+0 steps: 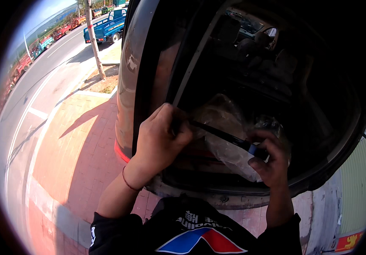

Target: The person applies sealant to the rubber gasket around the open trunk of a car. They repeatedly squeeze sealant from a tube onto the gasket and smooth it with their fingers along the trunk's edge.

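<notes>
A narrow black strip [222, 134] stretches between my two hands, slanting down to the right. My left hand [162, 138] is closed around its left end, fingers curled. At the other end, my right hand [274, 155] pinches a small dark piece with a blue face [252, 149] between thumb and fingers; its kind is hard to make out in the shade. Crumpled clear plastic wrapping [221, 114] lies behind and below the strip, inside the open rear of a vehicle [125, 97].
Dark seats [272, 70] show deeper in the vehicle. Its rear sill [234, 202] runs between me and the cargo space. Red and tan paving [79, 157] lies to the left, with a tree trunk [93, 46], a road [42, 80] and a parked blue truck [106, 29].
</notes>
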`<state>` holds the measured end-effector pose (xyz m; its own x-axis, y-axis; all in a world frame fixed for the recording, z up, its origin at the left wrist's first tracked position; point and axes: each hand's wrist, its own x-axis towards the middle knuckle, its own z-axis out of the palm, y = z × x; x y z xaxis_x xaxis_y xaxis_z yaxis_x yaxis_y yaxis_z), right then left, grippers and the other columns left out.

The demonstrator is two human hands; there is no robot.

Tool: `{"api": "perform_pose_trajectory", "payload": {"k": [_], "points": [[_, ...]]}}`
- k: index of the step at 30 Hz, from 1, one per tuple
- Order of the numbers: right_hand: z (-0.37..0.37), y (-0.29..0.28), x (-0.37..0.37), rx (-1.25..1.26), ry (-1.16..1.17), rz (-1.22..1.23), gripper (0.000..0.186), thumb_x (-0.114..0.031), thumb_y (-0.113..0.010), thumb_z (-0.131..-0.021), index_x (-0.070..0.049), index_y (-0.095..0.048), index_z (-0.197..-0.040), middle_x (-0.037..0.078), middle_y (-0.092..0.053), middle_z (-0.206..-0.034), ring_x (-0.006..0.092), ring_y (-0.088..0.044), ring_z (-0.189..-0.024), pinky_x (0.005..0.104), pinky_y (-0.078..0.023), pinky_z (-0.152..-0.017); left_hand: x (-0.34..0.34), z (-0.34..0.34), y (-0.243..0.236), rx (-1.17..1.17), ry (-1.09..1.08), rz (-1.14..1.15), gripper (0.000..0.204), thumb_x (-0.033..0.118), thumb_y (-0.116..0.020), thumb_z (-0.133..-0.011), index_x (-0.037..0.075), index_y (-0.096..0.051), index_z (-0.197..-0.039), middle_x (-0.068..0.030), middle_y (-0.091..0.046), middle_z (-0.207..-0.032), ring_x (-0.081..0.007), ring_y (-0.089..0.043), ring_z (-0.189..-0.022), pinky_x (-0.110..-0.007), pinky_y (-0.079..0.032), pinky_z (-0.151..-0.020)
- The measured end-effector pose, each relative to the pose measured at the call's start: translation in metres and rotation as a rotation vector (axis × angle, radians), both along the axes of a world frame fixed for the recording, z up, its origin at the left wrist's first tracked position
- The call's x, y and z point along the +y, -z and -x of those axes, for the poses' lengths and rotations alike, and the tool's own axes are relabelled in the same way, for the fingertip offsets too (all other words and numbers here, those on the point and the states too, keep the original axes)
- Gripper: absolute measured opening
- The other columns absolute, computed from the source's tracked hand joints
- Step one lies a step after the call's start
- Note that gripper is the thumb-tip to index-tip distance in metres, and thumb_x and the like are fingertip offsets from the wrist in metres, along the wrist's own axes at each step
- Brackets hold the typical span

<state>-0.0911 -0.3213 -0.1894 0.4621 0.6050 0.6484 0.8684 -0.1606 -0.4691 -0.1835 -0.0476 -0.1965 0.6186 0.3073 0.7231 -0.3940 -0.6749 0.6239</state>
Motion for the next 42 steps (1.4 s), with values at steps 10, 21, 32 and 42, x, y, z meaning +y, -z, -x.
{"api": "perform_pose_trajectory", "payload": {"k": [10, 21, 32, 42], "points": [[0.094, -0.080, -0.112, -0.502, 0.249, 0.124, 0.034, -0.033, -0.072, -0.091, -0.002, -0.058, -0.097, 0.017, -0.064, -0.116, 0.0300, -0.071, -0.088, 0.0361, -0.059, -0.073, 0.011, 0.078, -0.012, -0.369, -0.052, -0.374, 0.024, 0.017, -0.059, -0.103, 0.012, -0.060, -0.126, -0.0079, -0.054, -0.084, -0.0176, -0.063, -0.074, -0.045, -0.063, -0.087], [0.044, -0.034, -0.214, 0.894, 0.024, 0.515, 0.023, -0.022, -0.059, -0.099, -0.002, -0.060, -0.110, 0.013, -0.060, -0.093, 0.0238, -0.064, -0.075, 0.0327, -0.054, -0.071, -0.024, 0.030, 0.032, -0.278, -0.159, -0.663, 0.014, 0.008, -0.046, -0.107, 0.000, -0.052, -0.117, -0.0084, -0.054, -0.083, -0.0170, -0.066, -0.073, -0.033, -0.063, -0.085], [-0.102, 0.376, -0.208, 0.440, 0.552, -0.014, 0.039, -0.016, -0.076, -0.084, -0.004, -0.058, -0.116, 0.021, -0.054, -0.137, 0.0367, -0.055, -0.125, 0.0488, -0.047, -0.101, -0.106, -0.072, 0.132, 0.359, -0.028, -0.758, 0.011, 0.007, -0.057, -0.098, -0.004, -0.059, -0.094, -0.0178, -0.066, -0.087, -0.0307, -0.071, -0.078, -0.039, -0.062, -0.068], [-0.192, 0.680, -0.083, 0.292, 0.476, 0.518, 0.033, -0.025, -0.082, -0.079, -0.014, -0.070, -0.107, 0.011, -0.054, -0.129, 0.0354, -0.056, -0.115, 0.0486, -0.049, -0.094, -0.135, -0.054, 0.218, 1.016, 0.078, -0.576, 0.021, -0.012, -0.063, -0.071, 0.002, -0.058, -0.084, -0.0134, -0.065, -0.085, -0.0313, -0.070, -0.077, -0.038, -0.059, -0.064]]}}
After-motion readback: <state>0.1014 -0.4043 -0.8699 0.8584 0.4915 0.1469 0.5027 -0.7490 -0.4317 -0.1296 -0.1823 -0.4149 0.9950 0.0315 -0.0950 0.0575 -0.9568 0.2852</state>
